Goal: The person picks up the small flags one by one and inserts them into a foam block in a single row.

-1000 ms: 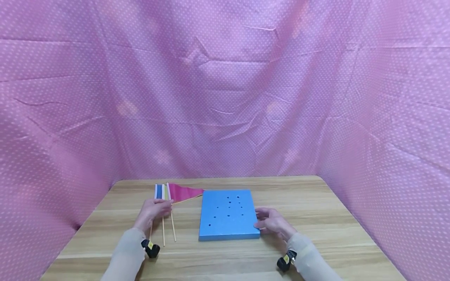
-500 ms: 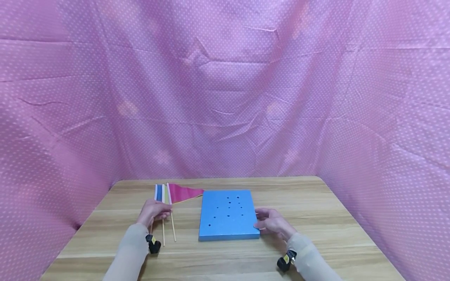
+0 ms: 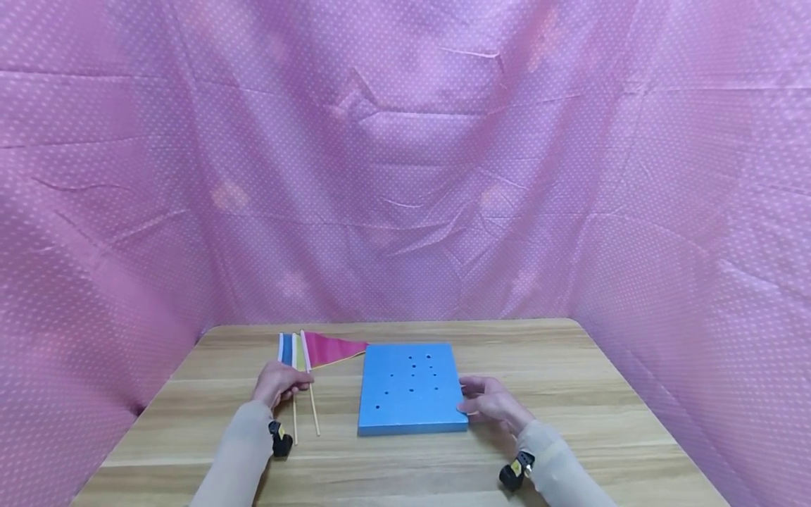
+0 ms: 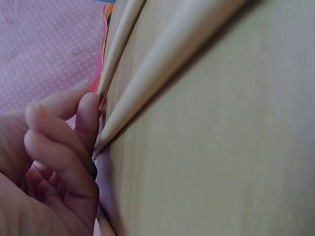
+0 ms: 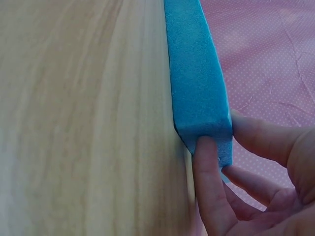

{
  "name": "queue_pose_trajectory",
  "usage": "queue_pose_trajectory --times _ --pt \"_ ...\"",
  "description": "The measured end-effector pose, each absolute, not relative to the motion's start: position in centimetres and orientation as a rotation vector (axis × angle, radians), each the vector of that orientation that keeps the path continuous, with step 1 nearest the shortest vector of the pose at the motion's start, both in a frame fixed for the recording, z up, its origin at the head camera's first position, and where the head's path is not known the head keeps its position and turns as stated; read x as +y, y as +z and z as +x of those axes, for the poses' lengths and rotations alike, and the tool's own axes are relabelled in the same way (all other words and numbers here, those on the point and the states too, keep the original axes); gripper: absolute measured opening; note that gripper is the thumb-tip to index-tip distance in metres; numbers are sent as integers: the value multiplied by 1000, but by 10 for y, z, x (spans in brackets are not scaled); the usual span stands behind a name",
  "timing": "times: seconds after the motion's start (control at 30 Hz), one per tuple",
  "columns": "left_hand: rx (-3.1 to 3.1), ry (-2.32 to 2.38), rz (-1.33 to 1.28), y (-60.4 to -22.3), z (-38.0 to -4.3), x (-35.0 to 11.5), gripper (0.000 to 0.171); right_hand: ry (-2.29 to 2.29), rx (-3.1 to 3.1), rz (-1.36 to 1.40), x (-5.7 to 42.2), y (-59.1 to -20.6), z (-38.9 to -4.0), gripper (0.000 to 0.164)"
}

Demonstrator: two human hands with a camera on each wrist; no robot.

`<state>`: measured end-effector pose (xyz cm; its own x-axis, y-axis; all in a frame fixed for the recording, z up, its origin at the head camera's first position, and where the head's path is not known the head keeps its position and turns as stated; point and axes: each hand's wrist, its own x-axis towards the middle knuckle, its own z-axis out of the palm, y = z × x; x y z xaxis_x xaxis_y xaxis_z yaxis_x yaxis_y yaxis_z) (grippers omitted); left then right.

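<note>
Three small flags on thin wooden sticks lie side by side at the left of the table: a blue flag [image 3: 288, 348], a yellow flag [image 3: 300, 352] and a pink triangular flag [image 3: 332, 348]. My left hand [image 3: 277, 382] lies over the sticks, thumb and forefinger pinching the pink flag's stick just below its cloth. In the left wrist view two sticks [image 4: 167, 59] run past the fingertips. A flat blue board [image 3: 408, 412] with several small holes lies mid-table. My right hand [image 3: 493, 403] grips its right edge, thumb against the top and a finger on the side [image 5: 209, 172].
The wood-grain table [image 3: 405, 472] has rounded far corners. Pink dotted cloth [image 3: 405, 176] hangs behind it and along both sides. A small black camera [image 3: 281, 440] is strapped to the left wrist, another camera [image 3: 514, 472] to the right.
My left hand has shifted slightly right and nearer, and the lower end of the pink flag's stick has swung a little right. My right hand and the board stay where they were.
</note>
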<state>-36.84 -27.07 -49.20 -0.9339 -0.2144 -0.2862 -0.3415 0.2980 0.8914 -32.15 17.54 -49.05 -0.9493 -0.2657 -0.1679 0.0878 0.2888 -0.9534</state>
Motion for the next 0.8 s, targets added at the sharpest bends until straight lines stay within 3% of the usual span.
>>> queue_pose_trajectory --times 0.8 --pt "2635 1494 -586 -495 -376 -266 19 -1687 2280 -177 177 -492 -322 64"
